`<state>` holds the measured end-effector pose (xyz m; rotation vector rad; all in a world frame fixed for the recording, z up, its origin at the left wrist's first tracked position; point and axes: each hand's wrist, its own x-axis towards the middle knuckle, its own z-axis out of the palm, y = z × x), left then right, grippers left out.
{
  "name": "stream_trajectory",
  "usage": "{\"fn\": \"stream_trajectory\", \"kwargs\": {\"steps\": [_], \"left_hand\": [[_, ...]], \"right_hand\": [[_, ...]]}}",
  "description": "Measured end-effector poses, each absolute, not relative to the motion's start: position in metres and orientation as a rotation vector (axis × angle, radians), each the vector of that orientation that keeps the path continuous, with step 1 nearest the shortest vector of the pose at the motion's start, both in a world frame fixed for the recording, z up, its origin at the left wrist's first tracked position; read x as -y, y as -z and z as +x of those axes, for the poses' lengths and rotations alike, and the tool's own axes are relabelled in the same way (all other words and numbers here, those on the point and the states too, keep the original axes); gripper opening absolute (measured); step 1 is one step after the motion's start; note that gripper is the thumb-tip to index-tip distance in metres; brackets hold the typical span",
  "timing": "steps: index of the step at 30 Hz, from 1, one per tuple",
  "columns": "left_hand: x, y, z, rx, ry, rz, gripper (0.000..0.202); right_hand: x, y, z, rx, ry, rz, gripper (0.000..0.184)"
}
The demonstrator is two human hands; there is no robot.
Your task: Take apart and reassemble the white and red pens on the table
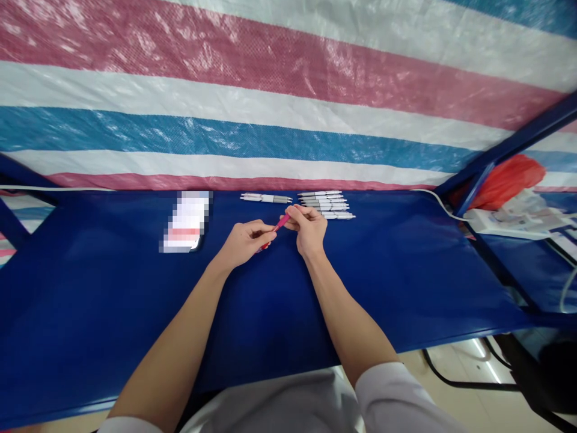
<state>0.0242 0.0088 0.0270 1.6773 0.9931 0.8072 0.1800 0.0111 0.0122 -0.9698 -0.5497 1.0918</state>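
A pink-red pen point(282, 221) slants between my two hands above the blue table. My left hand point(246, 243) is closed around its lower end, where a bit of red shows below the fingers. At the upper end, my right hand point(309, 228) pinches the pen between thumb and fingers; the tip there is partly covered. Just beyond my right hand lies a row of several white pens with grey grips point(322, 203). Left of that row, a small group of white and grey pens point(265, 198) lies side by side.
A blurred-out, phone-like white rectangle point(186, 221) lies on the blue table point(112, 288) to the left. Striped plastic sheeting point(270, 90) hangs behind. A white cable point(439, 201) runs over the back right. Beyond the blue frame are a red plastic bag point(509, 180) and a white power strip point(509, 224).
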Motion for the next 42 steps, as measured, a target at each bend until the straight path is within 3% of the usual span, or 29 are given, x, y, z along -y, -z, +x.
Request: {"fn": "stream_trajectory", "kwargs": {"steps": [8,14,18,25,38,42], "left_hand": [[-0.011,-0.029,0.024,-0.943,-0.703,1.518,0.027],[-0.013,-0.016,0.029,-1.072,-0.981,1.477,0.035],[-0.012,-0.011,0.033,-1.101,-1.132,1.622,0.026],[-0.011,-0.014,0.028,-1.121,-1.022,1.657,0.020],[-0.012,-0.020,0.020,-1.055,-0.844,1.568,0.028],[-0.011,-0.014,0.024,-1.115,-0.961,1.568,0.033]], "right_hand": [[-0.008,-0.015,0.180,0.618,-1.106,-0.939,0.024],[-0.013,-0.011,0.181,0.572,-1.036,-0.901,0.025],[-0.015,-0.010,0.180,0.570,-1.013,-0.918,0.023],[-0.014,-0.010,0.181,0.584,-1.021,-1.031,0.025],[-0.014,-0.011,0.182,0.641,-1.089,-0.984,0.026],[-0.015,-0.010,0.182,0.637,-1.046,-0.990,0.025]]}}
